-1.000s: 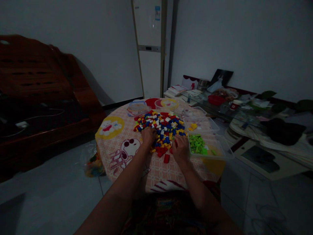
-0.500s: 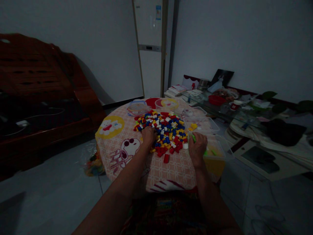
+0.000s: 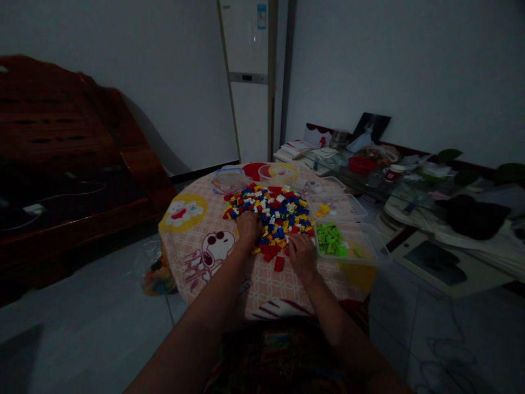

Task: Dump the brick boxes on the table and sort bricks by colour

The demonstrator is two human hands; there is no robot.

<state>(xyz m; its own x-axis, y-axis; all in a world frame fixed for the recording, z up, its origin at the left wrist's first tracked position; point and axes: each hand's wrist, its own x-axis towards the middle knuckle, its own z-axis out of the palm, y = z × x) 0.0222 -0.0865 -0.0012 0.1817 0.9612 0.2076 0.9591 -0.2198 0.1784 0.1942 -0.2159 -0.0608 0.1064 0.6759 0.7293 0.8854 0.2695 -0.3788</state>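
Observation:
A mixed heap of small building bricks (image 3: 283,216) in red, yellow, blue and white spreads over the round table. At its left front side my left hand (image 3: 249,227) reaches in, closed, with its fingertips hidden among the bricks. My right hand (image 3: 302,254) rests at the heap's right front edge, its fingers curled together on the bricks; whatever they hold is too dark to make out. Beside that hand stands a clear plastic box (image 3: 371,254) with many green bricks (image 3: 329,239) in its left part. A lone red brick (image 3: 279,264) lies in front of the heap.
Behind the green bricks' box, another clear box (image 3: 355,205) holds a few yellow bricks (image 3: 323,209). Clear lids or containers (image 3: 230,179) lie at the table's back. A cluttered glass table (image 3: 348,175) stands to the right, a wooden bench (image 3: 82,142) to the left.
My right hand has moved left from the clear box, where it held green bricks, to the heap's edge. The green bricks in the box are now uncovered. My left hand stays in place.

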